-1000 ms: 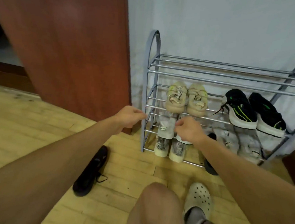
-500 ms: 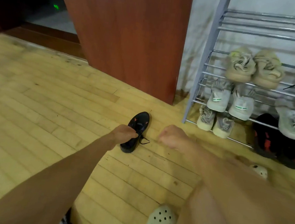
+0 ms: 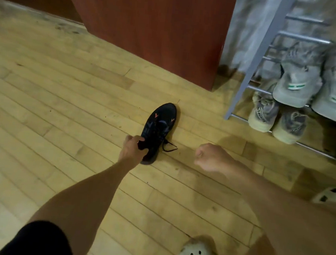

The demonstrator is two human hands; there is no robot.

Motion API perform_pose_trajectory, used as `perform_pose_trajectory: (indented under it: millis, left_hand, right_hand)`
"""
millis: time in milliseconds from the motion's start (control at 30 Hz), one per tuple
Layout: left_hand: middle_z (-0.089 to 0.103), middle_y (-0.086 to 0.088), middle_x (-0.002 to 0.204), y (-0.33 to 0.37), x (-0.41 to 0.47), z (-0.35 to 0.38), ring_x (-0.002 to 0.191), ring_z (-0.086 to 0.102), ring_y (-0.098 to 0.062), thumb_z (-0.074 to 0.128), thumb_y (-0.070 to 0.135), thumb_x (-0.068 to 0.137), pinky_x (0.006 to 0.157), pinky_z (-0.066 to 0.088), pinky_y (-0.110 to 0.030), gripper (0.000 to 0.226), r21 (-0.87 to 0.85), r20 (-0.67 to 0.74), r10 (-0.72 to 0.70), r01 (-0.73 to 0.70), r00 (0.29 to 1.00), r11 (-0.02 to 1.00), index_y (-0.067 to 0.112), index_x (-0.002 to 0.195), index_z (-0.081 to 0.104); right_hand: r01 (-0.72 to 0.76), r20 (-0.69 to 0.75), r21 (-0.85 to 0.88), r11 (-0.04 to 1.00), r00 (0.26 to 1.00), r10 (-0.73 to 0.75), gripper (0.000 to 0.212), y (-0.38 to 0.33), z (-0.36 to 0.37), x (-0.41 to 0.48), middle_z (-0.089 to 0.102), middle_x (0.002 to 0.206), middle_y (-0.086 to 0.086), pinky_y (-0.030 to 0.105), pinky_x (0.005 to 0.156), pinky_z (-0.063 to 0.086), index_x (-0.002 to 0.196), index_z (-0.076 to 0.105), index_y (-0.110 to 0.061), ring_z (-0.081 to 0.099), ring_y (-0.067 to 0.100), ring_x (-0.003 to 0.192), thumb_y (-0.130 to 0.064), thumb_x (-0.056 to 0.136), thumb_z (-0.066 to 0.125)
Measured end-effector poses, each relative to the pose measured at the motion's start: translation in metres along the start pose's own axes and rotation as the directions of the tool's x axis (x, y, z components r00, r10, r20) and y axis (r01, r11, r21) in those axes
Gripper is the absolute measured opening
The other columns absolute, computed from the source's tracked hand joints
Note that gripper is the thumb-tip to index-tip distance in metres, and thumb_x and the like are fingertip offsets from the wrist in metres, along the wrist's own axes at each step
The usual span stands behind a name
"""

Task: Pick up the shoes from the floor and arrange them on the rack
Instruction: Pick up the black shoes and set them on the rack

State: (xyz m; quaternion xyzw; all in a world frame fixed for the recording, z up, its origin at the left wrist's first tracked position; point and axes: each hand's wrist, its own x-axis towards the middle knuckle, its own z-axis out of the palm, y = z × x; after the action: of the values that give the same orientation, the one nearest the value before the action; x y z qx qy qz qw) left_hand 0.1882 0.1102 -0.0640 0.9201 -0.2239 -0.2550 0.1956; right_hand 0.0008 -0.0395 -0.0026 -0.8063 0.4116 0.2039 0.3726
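left grip (image 3: 134,147) pinching black shoe (image 3: 159,126) heel | right grip (image 3: 209,156) fisted, empty | rack (image 3: 256,59) right, bare floor (image 3: 53,107) left

floor (image 3: 63,102): light wood planks, laid on a diagonal, worn, dark scuffs near the far edge
panel (image 3: 152,20): reddish-brown wood, flat, upright, bottom edge on the floor
wall (image 3: 251,22): pale grey-white, mottled, right of the panel
far left corner: dark, detail unreadable
light: dim, warm, soft shadows
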Motion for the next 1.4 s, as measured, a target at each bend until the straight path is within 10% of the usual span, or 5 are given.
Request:
perform_pose_trajectory:
  millis: [167, 600, 733, 900, 1400]
  left_hand:
    - [0.044, -0.018, 0.135, -0.003, 0.032, 0.023, 0.124, 0.046, -0.038, 0.070, 0.036, 0.082, 0.101, 0.045, -0.050, 0.075, 0.036, 0.075, -0.219, 0.217, 0.973, 0.976, 0.012, 0.143, 0.034]
    - [0.061, -0.017, 0.096, 0.021, -0.010, 0.032, 0.075, 0.060, -0.026, 0.075, 0.002, 0.077, 0.062, 0.055, -0.039, 0.037, -0.487, 0.511, -0.369, 0.615, 0.776, 0.620, -0.005, 0.108, 0.055]
    - [0.065, -0.014, 0.088, 0.045, -0.063, 0.017, 0.080, 0.061, -0.026, 0.077, 0.006, 0.077, 0.065, 0.057, -0.038, 0.018, -0.645, 0.427, -0.245, 0.482, 0.871, 0.592, 0.001, 0.086, 0.062]
    - [0.068, -0.014, 0.112, 0.082, -0.122, -0.047, 0.095, 0.067, -0.026, 0.073, 0.010, 0.081, 0.068, 0.059, -0.034, 0.039, -0.766, 0.357, 0.037, 0.270, 0.933, 0.583, 0.002, 0.117, 0.059]
    - [0.071, -0.010, 0.110, 0.231, -0.305, -0.175, 0.099, 0.068, -0.028, 0.068, 0.008, 0.083, 0.079, 0.058, -0.040, 0.032, -0.695, 0.186, 0.413, -0.178, 0.891, 0.696, 0.005, 0.114, 0.066]
  right_hand:
    - [-0.007, 0.051, 0.002, 1.000, 0.999, 0.007, 0.028, 0.009, 0.000, 0.021, 0.067, 0.117, 0.010, 0.038, 0.094, 0.052, 0.113, 0.067, -0.008, 0.063, 0.026, 0.107, -0.016, 0.089, 0.055]
    - [-0.007, 0.051, 0.119, 0.993, 0.999, 0.001, 0.031, 0.007, -0.013, -0.007, 0.067, 0.120, 0.014, 0.042, 0.097, 0.052, 0.115, 0.066, -0.003, 0.063, 0.029, 0.110, -0.011, 0.089, 0.051]
    - [0.023, -0.153, 0.325, 0.945, 0.988, 0.029, 0.030, -0.017, -0.031, -0.050, 0.065, 0.121, 0.012, 0.040, 0.097, 0.051, 0.117, 0.064, -0.003, 0.061, 0.029, 0.112, -0.011, 0.094, 0.047]
    - [0.040, -0.154, 0.323, 0.945, 0.988, 0.011, 0.059, -0.036, -0.052, -0.107, 0.048, 0.144, 0.006, 0.034, 0.097, 0.048, 0.142, 0.044, -0.012, 0.051, 0.027, 0.126, -0.036, 0.090, 0.061]
    - [0.382, -0.417, 0.513, 0.769, 0.894, -0.165, 0.033, -0.002, -0.146, -0.316, 0.074, 0.106, 0.013, 0.032, 0.083, 0.059, 0.118, 0.067, -0.003, 0.070, 0.019, 0.082, -0.022, 0.091, 0.065]
